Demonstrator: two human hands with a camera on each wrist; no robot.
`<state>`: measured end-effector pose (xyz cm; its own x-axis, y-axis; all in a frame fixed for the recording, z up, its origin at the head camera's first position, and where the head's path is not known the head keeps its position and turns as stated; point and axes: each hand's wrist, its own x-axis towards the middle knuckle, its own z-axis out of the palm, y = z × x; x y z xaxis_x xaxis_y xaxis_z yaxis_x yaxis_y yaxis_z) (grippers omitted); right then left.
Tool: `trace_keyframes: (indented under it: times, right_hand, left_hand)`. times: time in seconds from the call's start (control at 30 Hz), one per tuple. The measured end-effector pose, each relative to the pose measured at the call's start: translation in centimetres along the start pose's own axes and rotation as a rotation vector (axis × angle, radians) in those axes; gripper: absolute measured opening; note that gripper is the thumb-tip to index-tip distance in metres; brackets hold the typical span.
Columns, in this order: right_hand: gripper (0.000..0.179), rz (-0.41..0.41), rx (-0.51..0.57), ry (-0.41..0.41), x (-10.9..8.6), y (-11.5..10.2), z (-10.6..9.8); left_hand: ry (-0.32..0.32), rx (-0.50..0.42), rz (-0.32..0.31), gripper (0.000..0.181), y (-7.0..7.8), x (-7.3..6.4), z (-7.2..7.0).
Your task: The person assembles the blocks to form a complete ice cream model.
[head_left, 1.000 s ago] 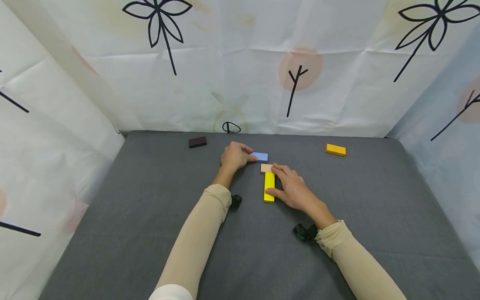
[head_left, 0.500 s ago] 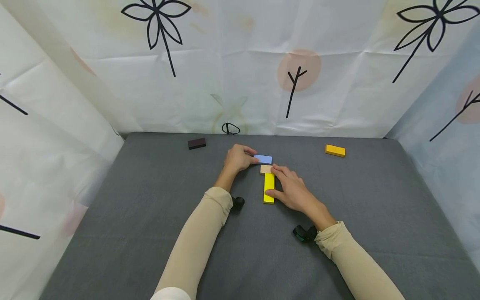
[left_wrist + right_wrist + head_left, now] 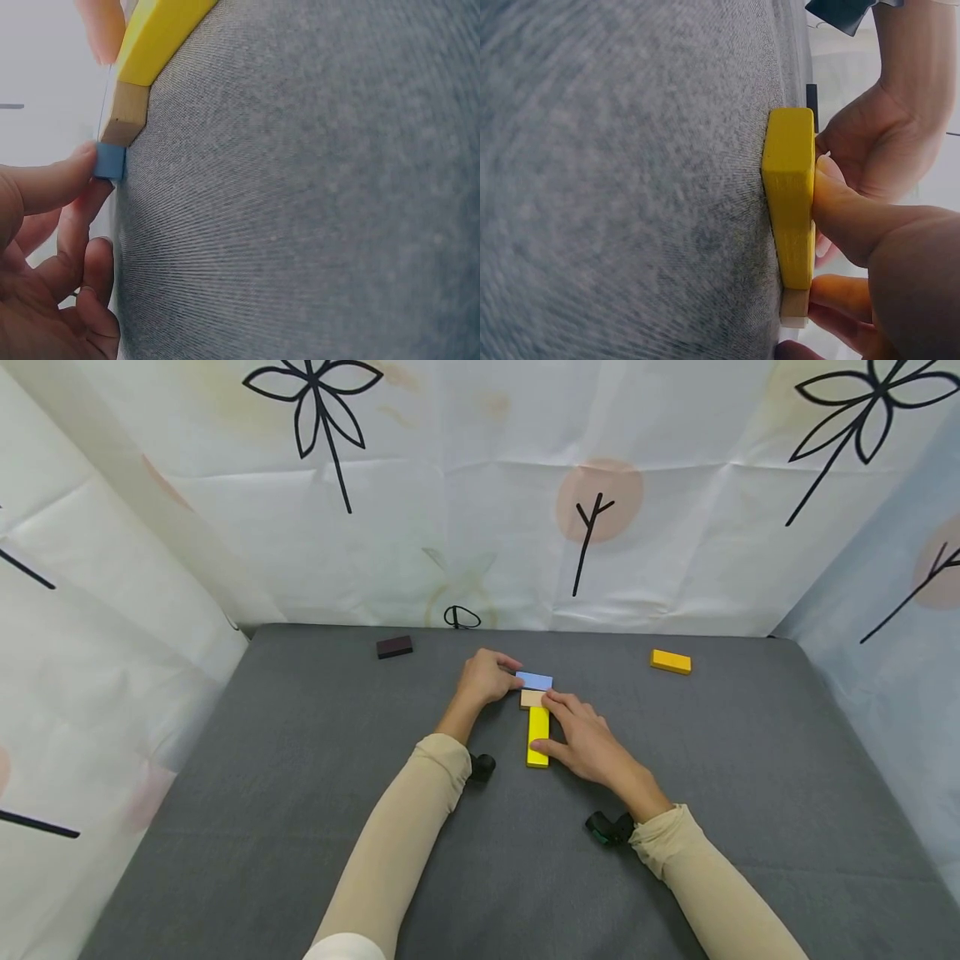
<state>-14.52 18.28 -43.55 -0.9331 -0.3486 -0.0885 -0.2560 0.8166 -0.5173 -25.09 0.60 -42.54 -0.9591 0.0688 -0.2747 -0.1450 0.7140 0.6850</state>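
Note:
In the head view, my left hand (image 3: 483,678) pinches the left end of a light blue wooden block (image 3: 536,681). In the left wrist view, thumb and finger hold the blue block (image 3: 109,160) right at the beige block's side. The beige block (image 3: 532,698) lies crosswise at the far end of a long yellow block (image 3: 537,737), forming a T shape. My right hand (image 3: 588,739) rests over these two, its thumb on top of the yellow block (image 3: 789,180) and its fingertips at the beige block's right end (image 3: 794,307).
A dark brown block (image 3: 394,647) lies at the back left of the grey cloth-covered table (image 3: 315,760). An orange-yellow block (image 3: 671,662) is at the back right. Patterned white fabric (image 3: 480,510) hangs behind and along both sides.
My left hand has slid the blue block to the right and slightly nearer, so it now lies along the beige block's far side. The right hand stays in place.

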Motion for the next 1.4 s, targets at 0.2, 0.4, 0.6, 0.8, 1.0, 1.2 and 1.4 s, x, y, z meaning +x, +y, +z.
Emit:
trace_keyframes:
  times: [0.2, 0.4, 0.6, 0.8, 1.0, 1.2, 1.4]
  right_hand:
    - [0.077, 0.002, 0.016, 0.004, -0.1, 0.0, 0.0]
    - [0.078, 0.011, 0.020, -0.007, -0.1, 0.0, -0.1]
    - [0.077, 0.007, 0.011, -0.013, 0.1, -0.1, -0.2]
    - [0.077, 0.010, 0.000, -0.018, 0.2, -0.2, -0.2]
    - [0.075, 0.012, 0.006, -0.035, 0.6, -0.4, -0.3]
    - [0.073, 0.032, 0.009, -0.060, 0.9, -0.6, -0.7]
    - [0.073, 0.035, -0.001, -0.068, 0.8, -0.6, -1.0]
  left_hand:
    - [-0.006, 0.005, -0.004, 0.023, 0.1, 0.0, 0.0]
    - [-0.018, 0.000, -0.012, 0.021, 0.3, -0.1, 0.1]
    - [-0.012, 0.005, -0.014, 0.020, 0.3, -0.2, 0.3]
    - [-0.013, -0.002, -0.003, 0.020, 0.1, -0.3, 0.3]
    - [-0.010, 0.018, -0.003, 0.019, 0.0, -0.4, 0.3]
    - [-0.015, 0.036, 0.010, 0.021, 0.2, -0.6, 0.1]
    - [-0.040, 0.069, 0.100, 0.027, -0.1, -0.9, -0.3]
